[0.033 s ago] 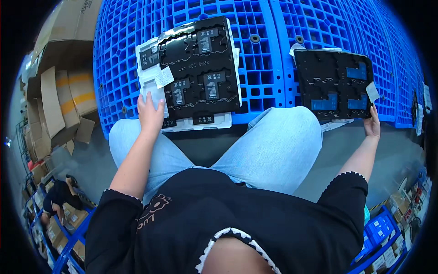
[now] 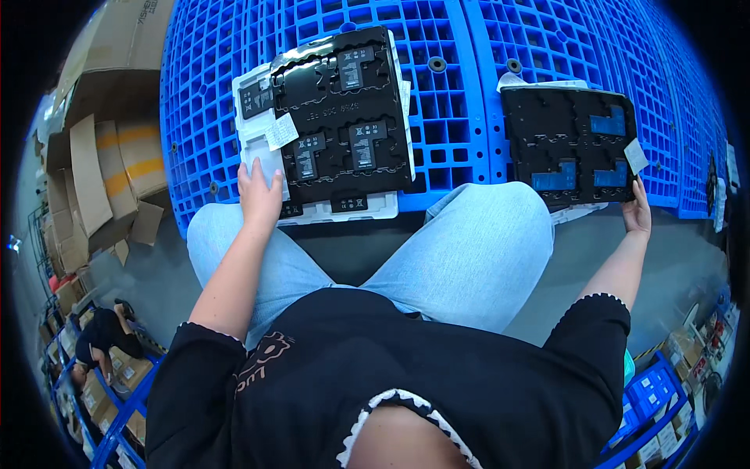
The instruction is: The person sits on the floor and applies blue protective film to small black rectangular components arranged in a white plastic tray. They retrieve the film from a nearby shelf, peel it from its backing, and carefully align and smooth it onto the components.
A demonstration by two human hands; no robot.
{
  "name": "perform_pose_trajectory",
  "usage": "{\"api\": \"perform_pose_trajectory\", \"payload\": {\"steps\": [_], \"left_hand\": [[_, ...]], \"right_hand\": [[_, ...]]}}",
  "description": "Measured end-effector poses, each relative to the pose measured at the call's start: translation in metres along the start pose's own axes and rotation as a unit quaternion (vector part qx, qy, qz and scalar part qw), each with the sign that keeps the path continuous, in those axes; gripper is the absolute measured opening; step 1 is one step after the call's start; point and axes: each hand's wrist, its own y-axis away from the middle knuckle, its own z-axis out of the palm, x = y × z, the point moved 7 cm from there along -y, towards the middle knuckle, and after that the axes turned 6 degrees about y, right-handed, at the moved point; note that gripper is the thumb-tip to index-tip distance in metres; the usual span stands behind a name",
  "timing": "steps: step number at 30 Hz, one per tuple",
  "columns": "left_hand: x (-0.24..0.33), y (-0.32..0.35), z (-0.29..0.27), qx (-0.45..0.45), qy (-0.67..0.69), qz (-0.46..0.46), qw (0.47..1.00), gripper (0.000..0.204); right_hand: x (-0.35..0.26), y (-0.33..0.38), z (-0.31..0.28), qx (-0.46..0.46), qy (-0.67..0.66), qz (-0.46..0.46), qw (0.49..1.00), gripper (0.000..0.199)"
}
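My left hand (image 2: 259,195) rests with its fingers spread on the left edge of a white molded tray (image 2: 251,141). Over that tray lies a black plastic tray (image 2: 328,109), holding L-shaped dark batteries (image 2: 366,147) with pale printing. A small white paper slip (image 2: 281,131) sits by its left edge. At the right, my right hand (image 2: 639,211) grips the near right corner of a second black tray (image 2: 539,117). Several blue L-shaped pieces (image 2: 555,178) lie in its pockets, and a paper slip (image 2: 635,155) is near its right edge. My right thumb is partly hidden.
Blue grid pallets (image 2: 461,117) carry both tray stacks. An opened cardboard box (image 2: 109,172) stands at the left. My knees (image 2: 484,234) are close to the pallet edge. Another person (image 2: 105,340) bends among boxes at the lower left; a blue rack (image 2: 656,399) stands lower right.
The right-hand black tray has shifted very slightly to the left. My left hand and the left tray stack look almost unchanged.
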Motion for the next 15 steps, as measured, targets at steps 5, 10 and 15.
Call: {"api": "perform_pose_trajectory", "payload": {"steps": [5,10,15], "left_hand": [[0.008,0.000,0.009,-0.019,-0.013,-0.001,1.000,0.050],[0.029,0.013,-0.004,0.023,-0.052,-0.011,0.998,0.047],[0.029,0.031,0.004,-0.012,0.106,-0.031,0.994,0.042]], "right_hand": [[0.025,-0.011,-0.014,0.102,0.264,0.109,0.953,0.045],[-0.011,0.001,0.026,0.307,0.475,-0.033,0.824,0.038],[-0.095,0.044,0.232,0.204,0.343,-0.364,0.842,0.041]]}}
